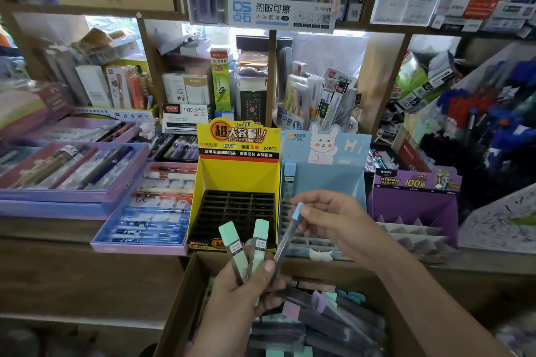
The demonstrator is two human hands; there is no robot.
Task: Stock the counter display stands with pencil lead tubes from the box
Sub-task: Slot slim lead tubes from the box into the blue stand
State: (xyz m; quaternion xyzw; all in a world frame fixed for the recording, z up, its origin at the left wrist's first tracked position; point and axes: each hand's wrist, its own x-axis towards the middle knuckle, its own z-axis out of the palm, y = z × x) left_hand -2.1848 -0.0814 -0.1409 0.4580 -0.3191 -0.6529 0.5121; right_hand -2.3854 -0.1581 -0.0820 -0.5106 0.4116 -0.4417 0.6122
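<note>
- Head view: left hand [240,295] over the open cardboard box [179,298], fingers curled round two green-capped tubes [232,243], fanned upright, thumb pressed across their lower part.
- Right hand [333,220] pinches a blue-capped tube [290,232] near its cap, between thumb and fingertips, in front of the stands. The tube's lower end reaches the left thumb; can't tell whether the left hand grips it too.
- Small white labels on the held tubes, print too small to read.
- More tubes piled in the box [327,324], dark bodies with green, purple and blue caps; bottom cut off by the frame edge.
- Yellow stand [237,177] on the counter: header reads "1=10", "MPR-2086", "24PCS"; black slotted tray, slots bare.
- Blue stand [327,177] just right of it: rabbit drawing, "Hi"; one tube [289,180] upright at its left edge. Its tray is mostly hidden behind the right hand.
- Purple stand [414,206] further right: "ULTRAMAN", "100".
- Shelf sign [278,14] above reads "DS"; a white carton [187,116] behind is marked "1120".
- Far edges blurred, packs there unreadable.
</note>
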